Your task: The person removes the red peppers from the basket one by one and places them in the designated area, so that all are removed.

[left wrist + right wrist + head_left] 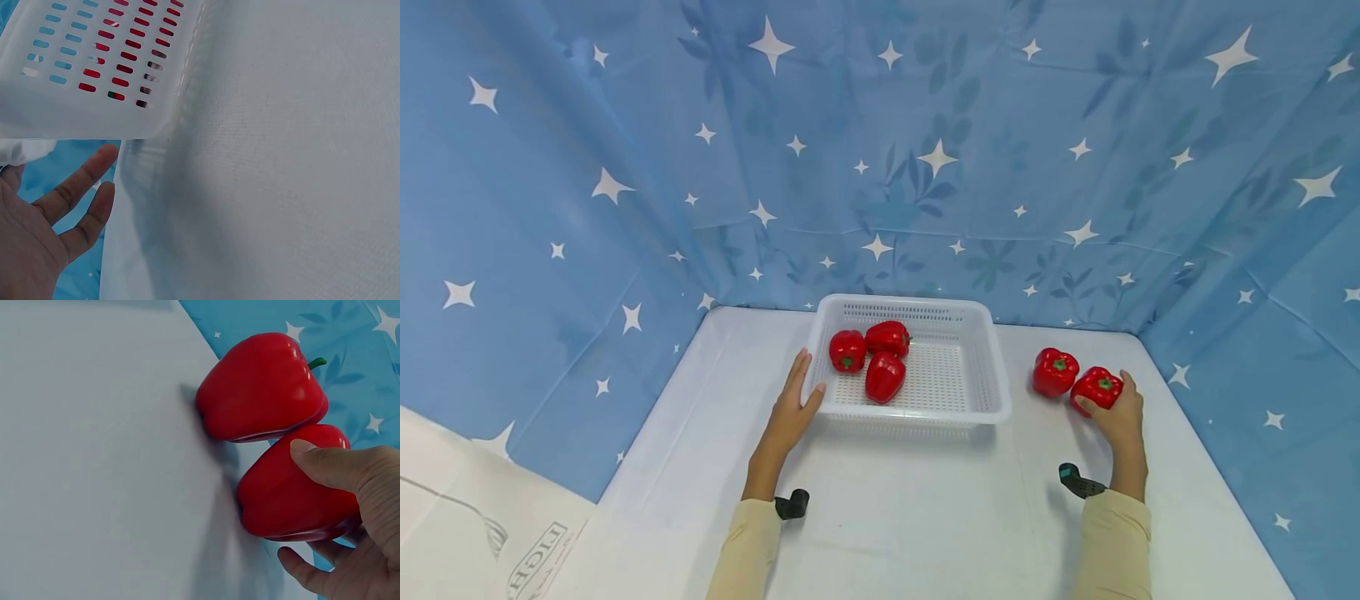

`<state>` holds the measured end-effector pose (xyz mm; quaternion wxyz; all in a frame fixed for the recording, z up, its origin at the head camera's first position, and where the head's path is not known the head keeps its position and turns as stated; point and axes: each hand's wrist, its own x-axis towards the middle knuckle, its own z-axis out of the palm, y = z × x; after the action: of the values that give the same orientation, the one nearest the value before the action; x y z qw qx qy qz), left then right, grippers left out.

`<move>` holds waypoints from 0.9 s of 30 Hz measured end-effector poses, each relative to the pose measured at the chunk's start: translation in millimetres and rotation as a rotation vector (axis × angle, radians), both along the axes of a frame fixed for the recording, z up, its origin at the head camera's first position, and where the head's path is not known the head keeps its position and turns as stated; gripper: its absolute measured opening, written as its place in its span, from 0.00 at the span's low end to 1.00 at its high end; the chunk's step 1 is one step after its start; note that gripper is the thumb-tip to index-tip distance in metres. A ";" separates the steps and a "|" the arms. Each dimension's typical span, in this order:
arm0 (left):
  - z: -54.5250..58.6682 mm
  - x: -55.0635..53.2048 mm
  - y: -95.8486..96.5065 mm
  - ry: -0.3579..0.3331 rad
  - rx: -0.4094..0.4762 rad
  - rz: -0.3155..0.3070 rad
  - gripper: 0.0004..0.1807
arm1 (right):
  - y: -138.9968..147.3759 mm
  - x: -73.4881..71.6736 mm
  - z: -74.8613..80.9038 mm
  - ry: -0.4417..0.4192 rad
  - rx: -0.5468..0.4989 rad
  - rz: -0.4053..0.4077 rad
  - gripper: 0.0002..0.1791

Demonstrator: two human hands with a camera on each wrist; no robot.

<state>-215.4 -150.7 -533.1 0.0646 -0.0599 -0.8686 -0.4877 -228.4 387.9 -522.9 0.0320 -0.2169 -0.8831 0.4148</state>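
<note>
At the left end of a white plastic basket (997, 371), my left hand (788, 417) rests against the side with its fingers straight. Three red bell peppers lie in the basket's left half, one of them a front pepper (885, 377). To the right of the basket, my right hand (1122, 421) holds a red bell pepper (1097, 388) on the table. Its thumb (328, 465) presses one side of that pepper in the right wrist view, while the other fingers lie about the far side, partly hidden. Another red bell pepper (1055, 372) touches the held one.
The white table (910, 517) runs beneath everything. A blue curtain (865, 192) with white stars rises behind the table and along both sides. Each wrist carries a small black camera, such as the right one (1078, 482).
</note>
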 end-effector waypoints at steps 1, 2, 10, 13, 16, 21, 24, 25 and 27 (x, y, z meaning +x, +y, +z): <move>0.0 0.0 0.1 0.000 -0.001 0.000 0.37 | 0.2 0.2 -0.4 0.002 -0.004 -0.001 0.54; -0.2 -0.1 0.3 0.002 0.000 0.000 0.37 | 0.2 0.6 -0.8 0.005 -0.007 -0.001 0.54; 0.7 0.1 1.6 0.006 0.005 -0.006 0.37 | -0.6 4.6 -0.6 0.021 -0.014 0.003 0.55; 1.7 0.1 1.6 0.010 0.004 -0.007 0.37 | -1.0 5.0 0.8 0.020 -0.009 0.003 0.55; 2.3 0.1 1.4 0.009 0.001 -0.006 0.37 | -0.7 5.8 2.3 0.018 0.002 0.003 0.55; 2.9 0.8 1.1 -0.004 0.003 -0.002 0.37 | -1.0 8.5 4.9 0.018 0.000 0.004 0.55; 2.7 1.1 0.7 -0.011 0.002 0.000 0.38 | -1.5 10.3 6.1 0.015 -0.011 0.001 0.55; 2.6 1.1 0.5 -0.011 0.001 0.001 0.37 | -1.6 10.9 6.6 0.014 -0.013 -0.001 0.55; 2.2 1.1 0.1 -0.011 -0.003 0.000 0.38 | -1.2 11.9 7.8 0.012 -0.012 -0.007 0.55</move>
<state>-214.3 -150.5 -530.9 0.0597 -0.0574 -0.8697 -0.4865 -216.5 386.8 -515.1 0.0375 -0.2178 -0.8796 0.4212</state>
